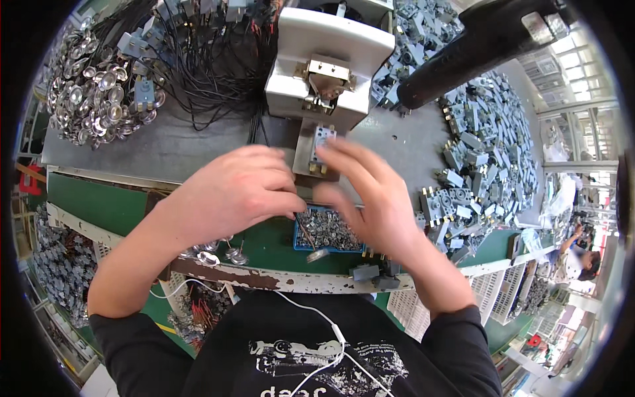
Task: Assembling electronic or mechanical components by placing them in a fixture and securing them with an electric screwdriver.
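My left hand is closed in a pinch. From its fingertips a thin brown stem hangs down, ending in a round metal disc beside the parts tray. My right hand is smeared by motion. Its thumb and fingers stand apart, with the fingertips at the right edge of a grey switch-like block with brass terminals. That block lies on a small metal plate in front of a white bench machine. Whether my right fingertips press on the block cannot be made out.
A blue tray of small metal parts sits below my hands. Shiny metal cups and black wires are heaped at the left, grey blocks at the right. A black cylindrical arm juts in above. Someone is far right.
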A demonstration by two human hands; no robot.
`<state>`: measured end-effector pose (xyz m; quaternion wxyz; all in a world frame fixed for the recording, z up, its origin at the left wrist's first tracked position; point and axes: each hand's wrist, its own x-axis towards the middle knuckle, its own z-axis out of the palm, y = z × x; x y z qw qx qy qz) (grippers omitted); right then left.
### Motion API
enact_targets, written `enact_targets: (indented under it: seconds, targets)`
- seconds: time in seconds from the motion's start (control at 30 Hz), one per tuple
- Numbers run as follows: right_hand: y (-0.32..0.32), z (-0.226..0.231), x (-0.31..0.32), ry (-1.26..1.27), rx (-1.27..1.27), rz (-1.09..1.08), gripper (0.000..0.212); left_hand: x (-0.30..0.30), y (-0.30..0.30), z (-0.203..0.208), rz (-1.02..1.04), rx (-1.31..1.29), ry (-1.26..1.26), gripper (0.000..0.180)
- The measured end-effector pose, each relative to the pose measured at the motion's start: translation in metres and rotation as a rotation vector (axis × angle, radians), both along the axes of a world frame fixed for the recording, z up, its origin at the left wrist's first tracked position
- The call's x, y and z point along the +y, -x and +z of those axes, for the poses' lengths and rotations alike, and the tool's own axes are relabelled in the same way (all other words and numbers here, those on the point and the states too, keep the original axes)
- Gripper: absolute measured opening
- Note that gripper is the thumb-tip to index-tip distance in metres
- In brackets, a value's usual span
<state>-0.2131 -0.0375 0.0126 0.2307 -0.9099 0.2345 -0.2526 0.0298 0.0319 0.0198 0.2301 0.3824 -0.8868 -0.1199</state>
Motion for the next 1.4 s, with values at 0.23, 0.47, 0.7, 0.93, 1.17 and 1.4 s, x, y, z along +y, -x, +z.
enact_targets:
  seconds: [0.23,0.47,0.7,0.93,1.17,1.4]
  targets:
    - [0.034,0.035,0.048,-0.066,0.209,0.096,0.036,0.01,0.025,0.008,-0.012,-0.027,-0.056,0.024]
    - [0.048,0.015,0.024,-0.886,-0.214,-0.114,0.032,-0.015,0.02,0.016,-0.006,0.128,-0.144,0.022]
    - [0.038,0.005,0.014,-0.84,-0.142,-0.15,0.043,-0.017,0.012,0.032,0.065,-0.038,-0.097,0.023]
    - [0.024,-0.002,0.012,-1.179,-0.421,-0.006,0.046,-0.02,0.004,0.043,0.05,0.019,-0.118,0.021]
    - [0.017,0.001,0.002,-1.326,-0.478,-0.041,0.047,-0.027,0.005,0.041,0.064,0.105,-0.065,0.018]
    - [0.004,-0.003,0.028,-0.912,-0.794,-0.252,0.029,-0.014,0.028,0.014,0.124,0.485,-0.496,0.012]
